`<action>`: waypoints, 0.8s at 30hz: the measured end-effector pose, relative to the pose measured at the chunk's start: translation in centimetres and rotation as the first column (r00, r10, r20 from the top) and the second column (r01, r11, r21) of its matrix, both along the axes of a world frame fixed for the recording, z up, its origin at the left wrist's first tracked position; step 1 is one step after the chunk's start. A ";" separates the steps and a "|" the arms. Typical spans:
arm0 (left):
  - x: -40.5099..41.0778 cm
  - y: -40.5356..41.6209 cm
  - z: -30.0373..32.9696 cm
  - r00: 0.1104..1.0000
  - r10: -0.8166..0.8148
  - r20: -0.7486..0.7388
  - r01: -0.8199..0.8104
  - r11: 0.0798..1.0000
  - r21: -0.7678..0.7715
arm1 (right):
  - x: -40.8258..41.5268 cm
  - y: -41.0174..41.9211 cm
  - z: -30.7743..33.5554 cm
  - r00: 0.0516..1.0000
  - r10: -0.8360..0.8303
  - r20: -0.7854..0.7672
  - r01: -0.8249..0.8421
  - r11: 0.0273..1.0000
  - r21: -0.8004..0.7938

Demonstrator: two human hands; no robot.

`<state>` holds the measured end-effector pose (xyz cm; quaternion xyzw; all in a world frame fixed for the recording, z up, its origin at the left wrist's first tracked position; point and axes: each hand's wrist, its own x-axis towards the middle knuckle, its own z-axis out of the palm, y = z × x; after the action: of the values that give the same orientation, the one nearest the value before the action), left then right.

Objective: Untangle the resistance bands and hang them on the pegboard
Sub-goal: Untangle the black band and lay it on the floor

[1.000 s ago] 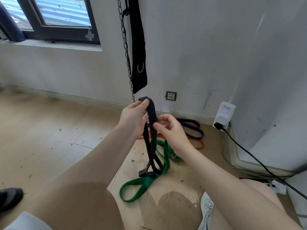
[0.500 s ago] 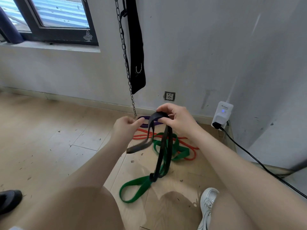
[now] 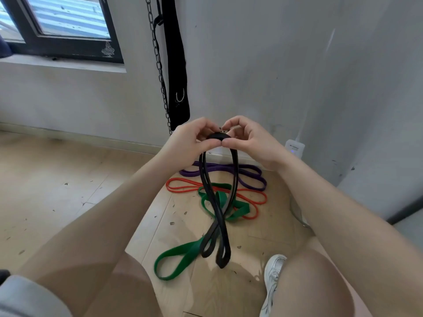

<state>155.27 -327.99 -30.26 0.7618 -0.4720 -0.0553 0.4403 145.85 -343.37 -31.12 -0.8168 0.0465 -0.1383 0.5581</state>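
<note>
both the left hand (image 3: 190,143) and right hand (image 3: 249,143) pinch the black band (image 3: 216,202) at its top; the person should let its twisted loops hang free and shake them apart.

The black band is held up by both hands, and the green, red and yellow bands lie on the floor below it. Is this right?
One colour is wrong. The head view shows both the left hand and right hand holding the black band, with the green band, red band and purple band, not a yellow one, on the floor.
</note>
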 end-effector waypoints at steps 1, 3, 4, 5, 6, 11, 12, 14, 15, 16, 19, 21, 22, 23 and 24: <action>-0.3 -0.1 0.2 1.000 -0.007 -0.030 0.006 0.999 -0.035 | -0.2 -0.2 0.0 0.999 0.030 -0.034 -0.029 0.999 0.024; -0.8 0.0 0.5 0.990 -0.018 -0.139 0.002 0.994 -0.113 | -0.7 -0.4 -0.7 0.988 0.090 -0.123 -0.084 0.995 0.053; -1.0 0.2 0.6 0.978 -0.025 -0.208 -0.008 0.987 -0.158 | -1.0 -0.4 -1.5 0.981 0.094 -0.170 -0.090 0.995 0.034; -1.0 0.4 0.7 0.963 -0.032 -0.269 -0.022 0.980 -0.199 | -1.3 -0.3 -2.4 0.976 0.077 -0.204 -0.080 0.997 -0.003; -1.0 0.7 0.7 0.952 -0.037 -0.303 -0.035 0.973 -0.227 | -1.6 -0.2 -3.2 0.975 0.046 -0.215 -0.055 0.998 -0.039; -0.5 2.6 -0.9 0.916 -0.003 -0.400 -0.084 0.976 -0.199 | -2.4 0.1 -3.7 0.987 -0.119 -0.110 0.118 0.993 -0.019; -0.3 3.0 -1.4 0.906 0.004 -0.424 -0.083 0.982 -0.168 | -2.4 0.2 -3.3 0.986 -0.153 -0.067 0.154 0.988 0.021; 0.0 3.5 -2.3 0.892 0.031 -0.451 -0.067 0.996 -0.066 | -2.2 0.4 -2.4 0.982 -0.191 0.007 0.190 0.978 0.089; -0.1 3.6 -2.7 0.899 0.053 -0.436 -0.065 0.998 -0.013 | -2.1 0.6 -2.0 0.980 -0.195 0.028 0.192 0.977 0.088; -0.1 3.7 -2.9 0.912 0.078 -0.403 -0.074 0.997 0.025 | -1.9 0.8 -1.6 0.980 -0.194 0.041 0.191 0.979 0.070; -0.3 3.6 -2.8 0.929 0.060 -0.364 -0.060 0.998 0.012 | -1.5 1.5 -0.5 0.971 -0.223 0.083 0.217 0.973 0.082; -0.3 3.1 -2.5 0.935 0.033 -0.354 -0.049 0.998 -0.036 | -1.1 2.0 0.0 0.958 -0.261 0.122 0.251 0.964 0.092; -0.4 2.9 -2.4 0.933 0.029 -0.360 -0.057 0.996 -0.068 | -0.9 2.3 0.2 0.949 -0.282 0.142 0.273 0.959 0.076; -0.5 2.6 -2.3 0.922 0.029 -0.385 -0.077 0.991 -0.111 | -0.8 2.6 0.2 0.938 -0.308 0.158 0.303 0.951 0.058; -0.6 2.3 -2.2 0.904 0.031 -0.426 -0.108 0.982 -0.157 | -0.6 2.8 0.3 0.926 -0.337 0.170 0.335 0.941 0.041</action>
<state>154.64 -325.65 -32.44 0.7061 -0.3414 -0.1604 0.5992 145.20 -340.61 -30.84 -0.7784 0.1373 -0.3025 0.5327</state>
